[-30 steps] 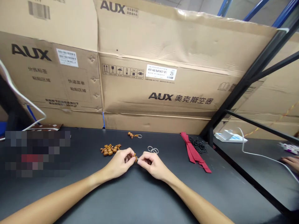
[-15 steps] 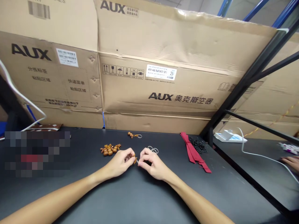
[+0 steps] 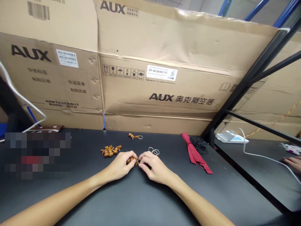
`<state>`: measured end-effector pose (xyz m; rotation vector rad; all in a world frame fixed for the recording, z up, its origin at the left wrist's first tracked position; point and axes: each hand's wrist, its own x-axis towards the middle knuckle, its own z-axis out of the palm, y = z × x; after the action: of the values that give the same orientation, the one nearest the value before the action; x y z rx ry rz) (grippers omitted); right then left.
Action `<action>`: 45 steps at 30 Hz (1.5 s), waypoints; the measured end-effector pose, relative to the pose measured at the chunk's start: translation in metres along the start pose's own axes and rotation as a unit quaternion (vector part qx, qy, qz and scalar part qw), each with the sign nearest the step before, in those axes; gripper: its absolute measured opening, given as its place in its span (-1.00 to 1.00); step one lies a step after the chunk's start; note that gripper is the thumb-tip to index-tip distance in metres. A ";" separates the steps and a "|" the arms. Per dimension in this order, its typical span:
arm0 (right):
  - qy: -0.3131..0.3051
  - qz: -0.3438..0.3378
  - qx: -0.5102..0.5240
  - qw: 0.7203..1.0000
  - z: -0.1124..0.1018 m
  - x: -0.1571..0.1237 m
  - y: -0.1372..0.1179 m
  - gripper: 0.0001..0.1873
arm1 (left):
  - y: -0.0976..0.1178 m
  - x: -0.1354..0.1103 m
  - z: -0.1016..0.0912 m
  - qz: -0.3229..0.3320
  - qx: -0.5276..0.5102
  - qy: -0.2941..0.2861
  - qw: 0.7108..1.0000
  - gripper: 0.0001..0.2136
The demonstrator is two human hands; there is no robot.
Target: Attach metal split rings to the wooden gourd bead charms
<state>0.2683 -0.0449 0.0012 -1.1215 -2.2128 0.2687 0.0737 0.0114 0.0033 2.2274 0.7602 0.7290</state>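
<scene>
My left hand (image 3: 122,164) pinches a small brown gourd charm (image 3: 131,160) above the black table (image 3: 131,201). Close against it, my right hand (image 3: 152,166) pinches a thin metal ring (image 3: 139,161) at the charm's cord end. The two hands nearly touch at the fingertips. A little pile of brown gourd charms (image 3: 111,151) lies just left of my left hand. Loose metal rings (image 3: 154,151) lie right behind my right hand. One charm with a ring on it (image 3: 134,136) lies farther back.
Red ribbons (image 3: 195,153) and small black loops (image 3: 199,146) lie at the table's right. Large cardboard boxes (image 3: 164,69) wall the back. A black shelf frame (image 3: 254,75) divides off a neighbouring table, where another person's hand (image 3: 293,163), a white power strip (image 3: 229,137) and its cable lie.
My hands have drawn closer together, and the charm and ring now meet between the fingertips. Nothing else on the table has moved.
</scene>
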 end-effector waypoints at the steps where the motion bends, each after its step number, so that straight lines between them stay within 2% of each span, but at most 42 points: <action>1: -0.005 0.002 0.014 1.000 0.000 0.000 0.001 -0.85 | 0.000 0.000 0.000 0.012 0.011 -0.001 1.000 -0.83; 6: -0.025 0.019 0.063 0.998 -0.005 0.002 0.000 -0.85 | -0.005 -0.001 0.002 0.056 0.062 -0.010 0.996 -0.79; 12: -0.044 0.007 0.076 0.996 -0.009 0.002 0.002 -0.80 | -0.011 -0.001 0.004 0.064 0.086 -0.017 0.994 -0.80; 18: -0.046 -0.022 -0.040 0.998 -0.007 0.002 0.002 -0.83 | -0.011 -0.001 0.004 0.071 0.086 -0.007 0.994 -0.81; 25: -0.032 -0.044 -0.191 0.980 0.002 0.002 -0.001 -0.86 | -0.007 -0.003 0.007 0.075 0.113 0.000 0.991 -0.85; 29: -0.033 -0.028 -0.223 0.974 0.007 0.002 0.004 -0.76 | -0.006 -0.004 0.007 0.084 0.096 0.004 0.992 -0.86; 32: -0.024 -0.005 -0.184 0.983 0.009 0.001 0.007 -0.71 | -0.007 -0.004 0.007 0.091 0.084 0.011 0.992 -0.86; 36: 0.007 0.059 -0.040 0.997 0.006 0.001 0.001 -0.78 | -0.008 -0.006 0.006 0.103 0.077 0.030 0.991 -0.87; 40: 0.039 0.114 0.066 0.991 0.004 0.003 -0.010 -0.73 | -0.007 -0.009 0.006 0.128 0.085 0.056 0.987 -0.87; 45: 0.096 0.173 0.139 0.970 0.016 0.007 -0.014 -0.67 | -0.007 -0.010 0.009 0.184 0.135 0.065 0.971 -0.85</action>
<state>0.2466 -0.0470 -0.0017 -1.3089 -1.7388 0.5738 0.0707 0.0051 -0.0101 2.6280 0.5358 1.0087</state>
